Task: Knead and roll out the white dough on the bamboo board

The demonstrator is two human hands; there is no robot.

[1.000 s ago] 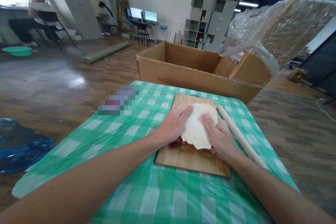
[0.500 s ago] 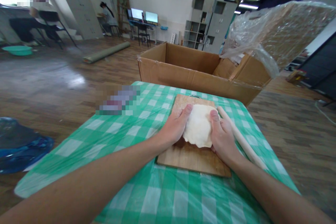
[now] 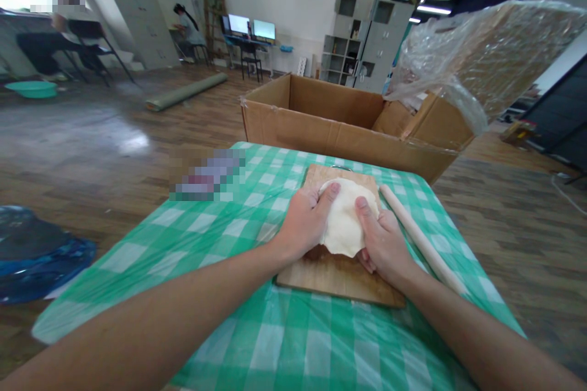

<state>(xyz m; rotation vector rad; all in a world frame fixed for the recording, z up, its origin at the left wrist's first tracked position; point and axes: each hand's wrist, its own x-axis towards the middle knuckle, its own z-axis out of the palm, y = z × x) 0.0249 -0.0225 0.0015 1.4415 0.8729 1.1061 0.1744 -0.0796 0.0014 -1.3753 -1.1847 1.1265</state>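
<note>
Dough (image 3: 347, 226): a pale, flat, roughly round sheet with an uneven edge, held between both hands over the cutting board (image 3: 330, 281).
Left hand (image 3: 303, 220): grip clamped on the dough's left side, thumb lying on top, the other fingers mostly hidden.
Right hand (image 3: 389, 244): grip clamped on the dough's right side, thumb on top and slanting away, a few fingers showing below the near edge.
Board: wooden, lying flat on the table (image 3: 270, 342), with a metal handle at its far end.
Rolling pin (image 3: 420, 237): light-coloured, lying on the table just right of the board; whether the two touch, I cannot tell.
Tablecloth: green and white checks, shiny and creased.
Left edge of table: a blurred item (image 3: 208, 176), too pixelated to name.
Beyond the table: an open cardboard box (image 3: 321, 129), with clear plastic wrap (image 3: 435, 43) at its right.
Background: two seated people, a long roll (image 3: 186, 93) and a green basin (image 3: 31, 90) on the floor.
</note>
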